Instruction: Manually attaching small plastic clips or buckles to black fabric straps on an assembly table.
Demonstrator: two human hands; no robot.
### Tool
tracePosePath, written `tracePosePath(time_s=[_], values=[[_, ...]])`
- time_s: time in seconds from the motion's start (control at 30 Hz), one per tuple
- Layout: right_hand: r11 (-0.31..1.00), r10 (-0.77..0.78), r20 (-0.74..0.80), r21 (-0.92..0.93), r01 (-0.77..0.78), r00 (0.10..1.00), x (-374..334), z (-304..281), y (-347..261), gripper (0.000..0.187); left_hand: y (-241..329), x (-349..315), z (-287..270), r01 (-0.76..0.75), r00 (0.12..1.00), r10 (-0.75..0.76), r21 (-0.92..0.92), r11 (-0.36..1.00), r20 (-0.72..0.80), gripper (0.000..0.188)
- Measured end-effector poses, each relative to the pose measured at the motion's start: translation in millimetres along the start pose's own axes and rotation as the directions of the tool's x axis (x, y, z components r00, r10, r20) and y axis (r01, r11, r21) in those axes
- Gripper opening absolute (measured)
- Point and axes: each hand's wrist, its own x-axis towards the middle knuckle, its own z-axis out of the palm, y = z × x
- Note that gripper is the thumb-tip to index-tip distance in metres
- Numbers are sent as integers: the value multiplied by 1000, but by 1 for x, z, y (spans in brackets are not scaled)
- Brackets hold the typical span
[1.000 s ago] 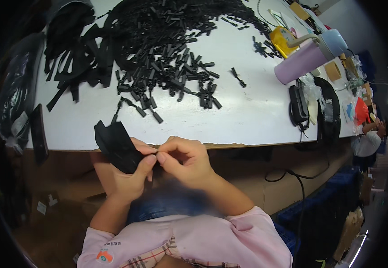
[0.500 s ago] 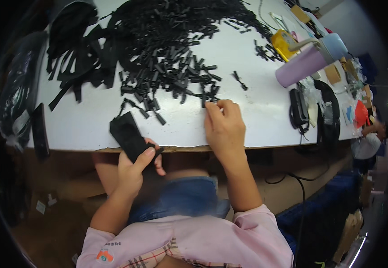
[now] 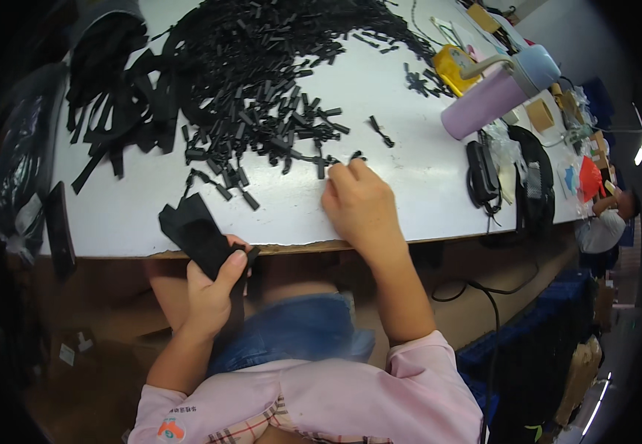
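My left hand (image 3: pixel 217 285), at the table's front edge, is closed round a folded black fabric strap (image 3: pixel 194 229). The strap's wide flat end points up and left over the white table, and a narrower part hangs below the hand. At the near right edge of a heap of small black zipper pulls (image 3: pixel 240 126) with cord loops, my right hand (image 3: pixel 362 203) has its fingers bent and pinched together. A small black pull (image 3: pixel 358 155) shows just beyond these fingertips, its rest hidden by them. Another loose pull (image 3: pixel 382 132) lies apart, further right.
Black straps (image 3: pixel 125 111) are piled at the left, beside a plastic-wrapped black bundle (image 3: pixel 25 163). At the right a lilac bottle (image 3: pixel 484 107) lies near a yellow pouch (image 3: pixel 454 68), a black case (image 3: pixel 484 174) and tape (image 3: pixel 539 116). Another person (image 3: pixel 603 226) sits at far right.
The whole view has shifted slightly, moving the table left. The strap in my left hand has tilted a little. My right hand stays at the edge of the heap, its fingertips a bit further right.
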Motion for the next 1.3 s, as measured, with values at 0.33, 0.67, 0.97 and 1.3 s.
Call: tracePosePath(time_s=[0.33, 0.67, 0.97, 1.3], values=[[228, 151, 356, 895, -383, 922, -26, -11, -45, 11, -3, 4, 5, -104, 994, 103, 20, 994, 36, 14], [633, -181, 90, 772, 46, 979, -21, -9, -52, 14, -6, 3, -1, -197, 980, 186, 184, 963, 76, 9], [248, 219, 313, 898, -363, 924, -43, 3, -73, 10, 2, 2, 6, -220, 975, 220, -17, 975, 18, 19], [-374, -46, 690, 658, -653, 722, -38, 1, -62, 6, 2, 0, -4, -133, 981, 138, -43, 990, 137, 18]])
